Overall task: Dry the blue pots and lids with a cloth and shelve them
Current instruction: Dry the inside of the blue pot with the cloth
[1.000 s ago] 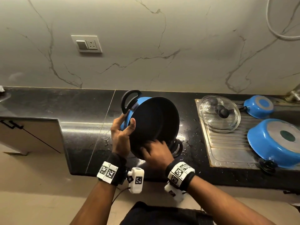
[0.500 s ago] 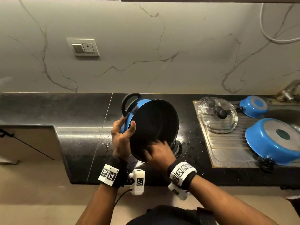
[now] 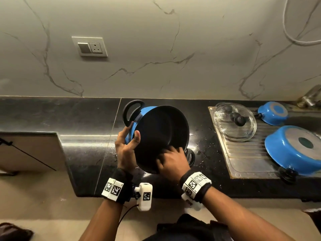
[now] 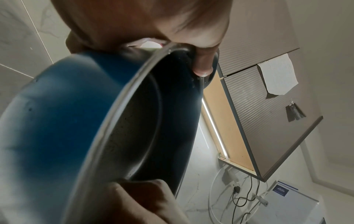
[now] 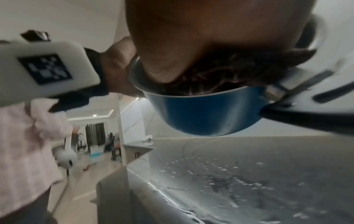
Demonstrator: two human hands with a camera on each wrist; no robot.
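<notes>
I hold a blue pot (image 3: 161, 133) with a black inside tilted above the wet counter, its opening toward me. My left hand (image 3: 132, 134) grips the left rim just below the upper loop handle (image 3: 132, 112), with the thumb (image 4: 203, 65) hooked inside. My right hand (image 3: 171, 157) reaches over the lower rim into the pot. In the right wrist view a dark crumpled cloth (image 5: 229, 75) lies bunched under its palm against the pot (image 5: 203, 112). From the head view the cloth is hidden by the hand.
Stacked glass lids (image 3: 236, 122) rest on the steel drainboard (image 3: 243, 164) to the right, along with a small blue pan (image 3: 273, 113) and a large blue pot (image 3: 295, 148), both upside down. The black countertop (image 3: 83, 119) has water drops. A tap (image 3: 311, 96) is at far right.
The pot stays tilted in the left hand's grip. The right hand has slid slightly rightward along the lower rim inside the pot.
</notes>
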